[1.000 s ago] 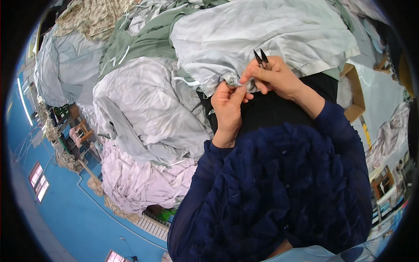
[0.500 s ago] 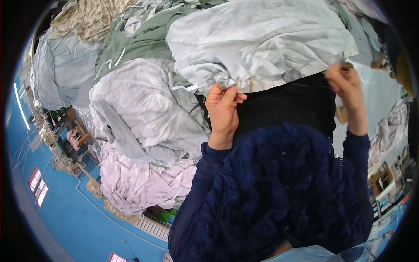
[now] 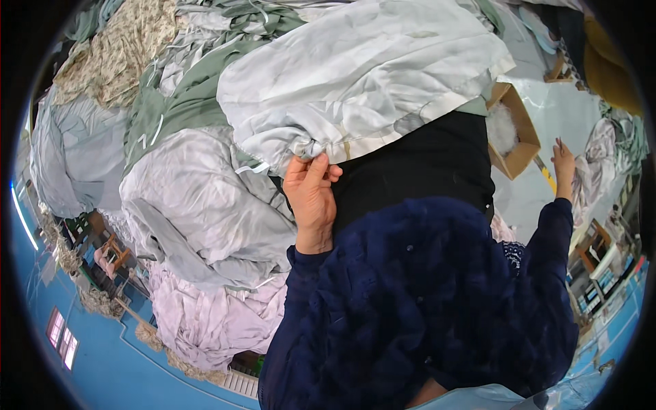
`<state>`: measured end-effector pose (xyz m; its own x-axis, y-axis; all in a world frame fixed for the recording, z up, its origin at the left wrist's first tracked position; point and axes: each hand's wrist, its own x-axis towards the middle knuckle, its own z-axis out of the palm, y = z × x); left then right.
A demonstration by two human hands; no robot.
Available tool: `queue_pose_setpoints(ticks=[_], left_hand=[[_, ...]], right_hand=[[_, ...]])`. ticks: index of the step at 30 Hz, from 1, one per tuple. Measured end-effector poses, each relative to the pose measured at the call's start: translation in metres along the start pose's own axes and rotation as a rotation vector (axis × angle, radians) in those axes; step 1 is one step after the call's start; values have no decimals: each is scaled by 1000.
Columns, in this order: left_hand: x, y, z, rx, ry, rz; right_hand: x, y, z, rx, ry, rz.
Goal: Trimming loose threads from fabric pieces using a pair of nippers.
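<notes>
A large white cloth lies gathered across my lap, its straight hem running along the near side. My left hand pinches a bunched bit of it between thumb and fingers at the left end of that hem. Far out to the right, away from the cloth, my right hand is raised with its fingers pressed together. A small dark tip shows at those fingers, too small to name. Black fabric covers my lap below the hem.
Piled to the left are a pale grey-white cloth, a green cloth and a pink cloth. An open cardboard box with white fluffy stuff stands at right, near a crumpled patterned cloth. The floor is blue.
My right hand has swung outward to the right, away from the hem. My left hand keeps its pinch on the white cloth. The whole view has shifted, bringing the cardboard box into sight.
</notes>
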<state>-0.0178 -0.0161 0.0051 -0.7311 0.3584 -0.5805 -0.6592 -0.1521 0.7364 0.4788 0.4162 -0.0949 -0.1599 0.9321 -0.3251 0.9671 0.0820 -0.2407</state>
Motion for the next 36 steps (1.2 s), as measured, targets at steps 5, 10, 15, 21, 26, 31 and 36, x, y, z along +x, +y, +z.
queue_pose_setpoints(ticks=[5, 10, 15, 21, 26, 31, 36], left_hand=[[-2, 0, 2, -25, 21, -17], [0, -6, 1, -31, 23, -40], [-3, -5, 4, -35, -2, -72], [-6, -7, 5, 30, -14, -36], [-7, -11, 3, 83, -85, 49], [-8, -7, 2, 146, -124, 4], [0, -4, 10, -66, -90, -59]], right_hand=[[-4, -8, 11, 61, 237, 80], [-49, -153, -5, 161, 132, -141], [-149, -336, 13, 976, -358, -463], [-205, -447, 58, 768, -656, -961], [-219, -466, 81, 737, -547, -1042], [-216, -467, 86, 689, -521, -1081], [-217, -463, 80, 741, -666, -1016]])
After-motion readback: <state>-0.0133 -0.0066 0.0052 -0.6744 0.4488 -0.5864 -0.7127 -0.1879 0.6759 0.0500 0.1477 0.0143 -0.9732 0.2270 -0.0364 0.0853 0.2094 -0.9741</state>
